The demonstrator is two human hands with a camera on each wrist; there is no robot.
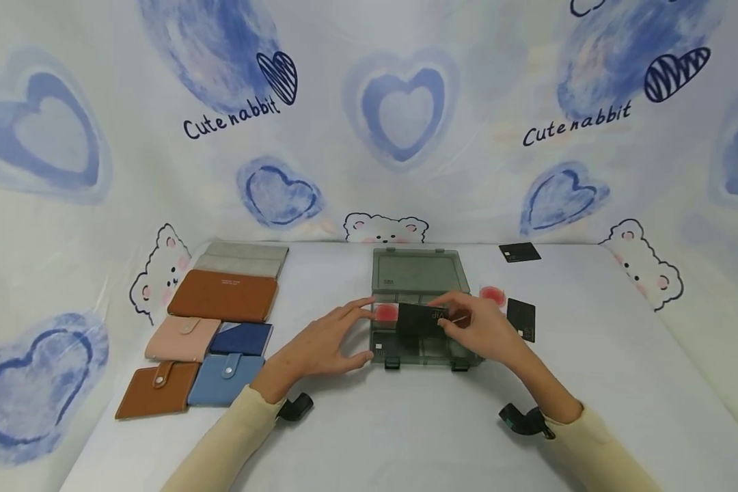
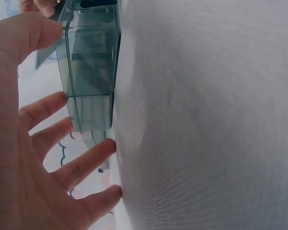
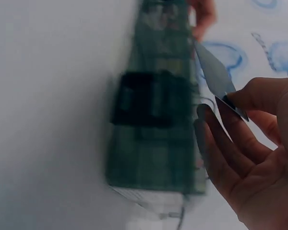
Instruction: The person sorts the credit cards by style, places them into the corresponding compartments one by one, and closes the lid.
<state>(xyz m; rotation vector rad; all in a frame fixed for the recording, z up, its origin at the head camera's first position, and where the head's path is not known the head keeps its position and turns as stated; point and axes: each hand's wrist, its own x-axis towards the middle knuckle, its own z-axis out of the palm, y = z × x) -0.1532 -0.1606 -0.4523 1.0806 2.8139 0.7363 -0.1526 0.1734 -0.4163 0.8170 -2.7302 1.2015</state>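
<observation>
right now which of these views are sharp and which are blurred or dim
Head view: evenly lit and sharp, with soft shadows under both forearms and wide-angle bending at the backdrop edges. Left wrist view: dim, the left hand close and soft, the green plastic box fairly clear. Right wrist view: dim and smeared, the box a blur, the dark card in the right hand a little sharper.

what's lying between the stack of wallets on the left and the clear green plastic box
Only the left hand, fingers straight against the clear green plastic box; otherwise bare white tablecloth beside the wallets, per the head view.
</observation>
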